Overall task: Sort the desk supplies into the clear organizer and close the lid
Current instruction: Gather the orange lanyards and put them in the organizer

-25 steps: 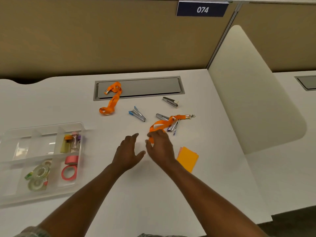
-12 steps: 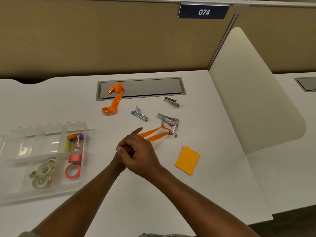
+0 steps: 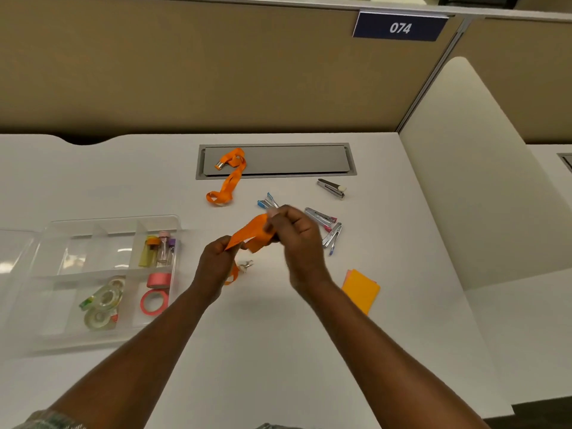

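Note:
Both hands hold an orange lanyard [image 3: 252, 232] above the middle of the desk. My left hand [image 3: 216, 264] pinches its lower end, where a metal clip dangles. My right hand [image 3: 295, 233] grips the upper fold. A second orange lanyard [image 3: 229, 181] lies partly on the grey cable hatch [image 3: 294, 161]. The clear organizer [image 3: 55, 305] sits open at the left, holding small vials [image 3: 159, 250], pink tape rolls [image 3: 154, 292] and clear tape dispensers [image 3: 103, 303]. Several staple removers [image 3: 328, 224] and an orange sticky-note pad [image 3: 362, 289] lie to the right.
A tan partition wall runs along the back of the white desk. A cream divider panel [image 3: 470, 181] rises at the right edge of the desk. One staple remover [image 3: 332, 188] lies alone near the hatch, and a blue one [image 3: 266, 202] lies just behind my right hand.
The lanyard was dragged off the staple removers toward me, then lifted off the desk. My hands have spread apart and now hold it folded between them.

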{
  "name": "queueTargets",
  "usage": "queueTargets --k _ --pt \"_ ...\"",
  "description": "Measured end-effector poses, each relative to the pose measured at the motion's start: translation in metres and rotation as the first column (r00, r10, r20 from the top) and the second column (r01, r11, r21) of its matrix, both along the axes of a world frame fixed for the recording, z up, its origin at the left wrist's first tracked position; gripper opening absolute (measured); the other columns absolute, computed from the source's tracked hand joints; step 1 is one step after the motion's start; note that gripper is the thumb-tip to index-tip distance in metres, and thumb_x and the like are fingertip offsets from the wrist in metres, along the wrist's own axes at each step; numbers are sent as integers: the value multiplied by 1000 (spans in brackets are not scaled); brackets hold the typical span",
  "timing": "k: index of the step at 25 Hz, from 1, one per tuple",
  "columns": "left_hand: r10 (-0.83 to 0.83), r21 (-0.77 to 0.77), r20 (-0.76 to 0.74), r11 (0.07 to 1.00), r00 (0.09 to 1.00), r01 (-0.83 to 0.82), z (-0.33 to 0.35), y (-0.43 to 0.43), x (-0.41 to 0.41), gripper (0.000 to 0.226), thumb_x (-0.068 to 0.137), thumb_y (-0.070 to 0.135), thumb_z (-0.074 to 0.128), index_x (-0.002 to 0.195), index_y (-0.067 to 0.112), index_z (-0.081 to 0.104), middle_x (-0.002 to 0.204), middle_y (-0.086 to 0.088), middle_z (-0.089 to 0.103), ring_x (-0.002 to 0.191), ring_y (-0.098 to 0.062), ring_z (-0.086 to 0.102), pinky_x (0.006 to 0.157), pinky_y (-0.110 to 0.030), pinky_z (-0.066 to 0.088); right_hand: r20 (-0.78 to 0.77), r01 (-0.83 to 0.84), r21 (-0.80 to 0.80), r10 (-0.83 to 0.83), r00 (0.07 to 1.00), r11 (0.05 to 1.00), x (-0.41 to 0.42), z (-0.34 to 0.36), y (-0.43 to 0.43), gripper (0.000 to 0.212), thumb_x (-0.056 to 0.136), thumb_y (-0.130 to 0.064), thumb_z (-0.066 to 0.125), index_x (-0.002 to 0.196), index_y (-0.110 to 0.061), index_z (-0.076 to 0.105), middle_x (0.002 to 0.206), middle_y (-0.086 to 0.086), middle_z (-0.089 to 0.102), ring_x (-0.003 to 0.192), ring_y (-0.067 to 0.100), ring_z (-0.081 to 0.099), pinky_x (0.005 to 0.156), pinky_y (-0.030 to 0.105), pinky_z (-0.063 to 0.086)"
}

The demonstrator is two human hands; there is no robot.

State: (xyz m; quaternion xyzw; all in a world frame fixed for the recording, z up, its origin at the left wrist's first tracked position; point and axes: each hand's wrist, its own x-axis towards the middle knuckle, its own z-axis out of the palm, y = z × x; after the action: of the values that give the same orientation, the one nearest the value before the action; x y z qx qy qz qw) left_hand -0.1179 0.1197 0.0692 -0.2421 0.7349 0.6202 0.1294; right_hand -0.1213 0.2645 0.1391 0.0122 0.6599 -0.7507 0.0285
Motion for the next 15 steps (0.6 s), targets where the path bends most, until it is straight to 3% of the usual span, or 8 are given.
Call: queueTargets --k 3,5,8,10,12,15 --pt "134 -26 36 991 990 -133 -13 -24 1 21 100 22 47 98 18 68 92 -7 73 94 -20 66 76 -33 41 214 37 129 -64 975 991 -34 -34 20 22 99 -28 56 80 -18 64 74 2 70 76 18 70 79 42 61" --pt "176 -30 49 984 983 -175 -15 -35 3 23 99 22 46 95 16 68 87 -10 74 78 -14 66 78 -35 45 271 -94 420 -26 962 903 -49 -70 29 21 94 -37 60 88 -17 65 80 1 74 81 19 72 86 46 58" --pt "175 -13 58 985 983 -175 -16 -43 7 26 99 27 47 92 12 68 84 -10 74 72 -13 64 82 -40 48 201 -212 784 86 976 583 -63 -109 22 20 90 -38 65 93 -18 69 100 -1 70 95 17 65 80 30 47" --pt "192 -4 68 981 979 -192 -15 -48 9 31 99 33 49 87 11 68 83 -10 74 75 -14 64 81 -38 47 162 -238 852 198 967 467 -75 -121 4 21 90 -37 65 101 -19 69 112 2 66 98 18 64 81 30 48" --pt "200 -6 77 980 977 -200 -10 -51 12 34 99 40 49 86 15 68 85 -9 74 78 -14 63 80 -37 45 135 -255 905 341 930 339 -95 -128 -22 27 91 -34 64 112 -18 67 133 3 58 118 21 57 93 34 47" --pt "226 28 99 973 969 -230 -5 -54 19 27 98 40 50 86 23 67 86 -6 75 85 -16 66 84 -40 44 232 -283 959 498 836 27 -128 -131 -67 37 93 -29 62 127 -14 63 161 6 28 134 28 43 101 41 46"
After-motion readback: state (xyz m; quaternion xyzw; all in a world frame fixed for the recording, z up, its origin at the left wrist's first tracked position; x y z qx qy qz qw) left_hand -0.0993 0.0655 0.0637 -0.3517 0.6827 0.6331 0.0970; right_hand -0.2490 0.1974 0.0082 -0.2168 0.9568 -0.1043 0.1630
